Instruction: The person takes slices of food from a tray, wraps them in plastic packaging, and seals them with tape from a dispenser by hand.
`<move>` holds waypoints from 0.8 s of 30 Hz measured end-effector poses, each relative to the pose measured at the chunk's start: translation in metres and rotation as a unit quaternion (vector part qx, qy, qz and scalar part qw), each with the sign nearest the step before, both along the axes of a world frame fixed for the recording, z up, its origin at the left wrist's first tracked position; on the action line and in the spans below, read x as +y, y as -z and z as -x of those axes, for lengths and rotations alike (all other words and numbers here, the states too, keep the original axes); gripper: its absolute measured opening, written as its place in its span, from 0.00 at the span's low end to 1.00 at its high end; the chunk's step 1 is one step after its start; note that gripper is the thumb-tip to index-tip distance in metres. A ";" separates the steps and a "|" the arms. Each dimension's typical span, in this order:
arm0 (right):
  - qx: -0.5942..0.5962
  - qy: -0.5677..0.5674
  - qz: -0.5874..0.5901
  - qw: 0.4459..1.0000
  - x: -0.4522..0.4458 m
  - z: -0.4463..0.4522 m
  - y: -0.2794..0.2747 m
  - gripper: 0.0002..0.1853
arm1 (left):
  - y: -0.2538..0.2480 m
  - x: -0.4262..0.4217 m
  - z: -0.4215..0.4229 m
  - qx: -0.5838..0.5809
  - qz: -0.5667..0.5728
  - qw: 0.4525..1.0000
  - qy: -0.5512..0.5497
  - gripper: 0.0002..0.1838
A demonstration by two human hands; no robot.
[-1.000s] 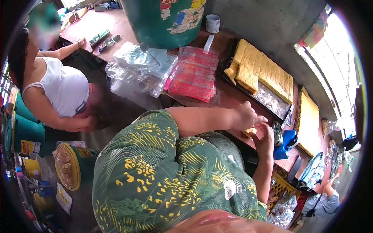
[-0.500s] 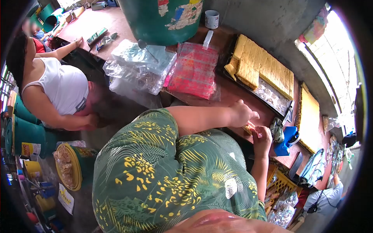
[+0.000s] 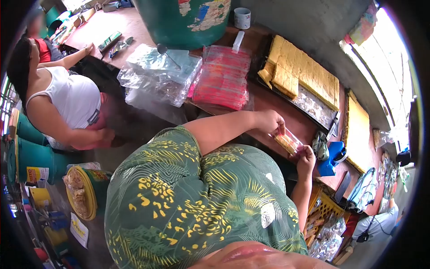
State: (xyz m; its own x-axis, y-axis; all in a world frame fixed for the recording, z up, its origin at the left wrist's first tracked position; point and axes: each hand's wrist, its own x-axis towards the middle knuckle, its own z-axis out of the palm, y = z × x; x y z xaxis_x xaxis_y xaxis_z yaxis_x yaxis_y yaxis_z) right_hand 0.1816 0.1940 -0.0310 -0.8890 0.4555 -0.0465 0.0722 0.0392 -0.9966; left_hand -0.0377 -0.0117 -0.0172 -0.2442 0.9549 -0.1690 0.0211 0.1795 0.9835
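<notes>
A slice of yellow cake in a clear plastic wrapper is stretched between my two hands, over the near edge of the table. My left hand pinches the wrapper's upper left end. At the lower right end, the fingers of my right hand are closed on the same wrapper. Beyond my hands lies a dark tray of cut yellow cake, with part of its lined bottom bare. A stack of red printed plastic wrappers rests to the left of the tray.
Clear plastic bags with a spoon on top lie farther left. A big green tub and a mug stand behind. On the right are a blue tape dispenser, another cake slab and a yellow crate. A co-worker sits at left.
My left hand has shifted slightly up and left and turned, and my right hand slightly right. The wrapped cake slice, mostly hidden before, now shows between them.
</notes>
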 end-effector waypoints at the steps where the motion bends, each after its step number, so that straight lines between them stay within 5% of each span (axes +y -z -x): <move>1: -0.013 0.002 0.008 1.000 0.000 0.000 -0.003 0.07 | 0.004 0.000 -0.001 -0.031 -0.012 0.999 -0.022 0.17; 4: -0.045 0.019 -0.013 0.999 -0.011 0.003 -0.011 0.12 | -0.021 -0.016 -0.014 0.136 -0.033 0.988 -0.059 0.13; 5: -0.061 0.032 -0.002 0.998 -0.014 0.003 -0.016 0.12 | -0.040 -0.020 -0.021 0.043 0.065 0.993 -0.089 0.11; 8: -0.017 0.049 -0.073 0.996 -0.002 0.004 0.008 0.09 | -0.008 -0.012 -0.016 0.381 -0.068 0.905 -0.175 0.10; 10: 0.014 0.049 -0.173 0.984 0.002 0.004 0.009 0.07 | -0.010 -0.011 -0.019 0.468 -0.061 0.861 -0.190 0.09; 12: 0.017 0.041 -0.286 0.957 0.007 -0.002 0.002 0.07 | -0.013 -0.017 -0.021 0.514 -0.074 0.832 -0.194 0.08; 16: -0.026 0.010 -0.510 0.860 0.011 -0.003 -0.004 0.09 | -0.007 -0.029 -0.016 0.423 0.038 0.892 -0.158 0.10; 20: -0.095 0.056 -0.512 0.852 0.004 0.006 -0.018 0.07 | 0.011 -0.017 -0.015 0.468 0.065 0.849 -0.236 0.10; 24: -0.018 -0.016 -0.585 0.811 -0.001 0.005 -0.026 0.10 | -0.005 -0.017 -0.008 0.505 0.040 0.858 -0.086 0.06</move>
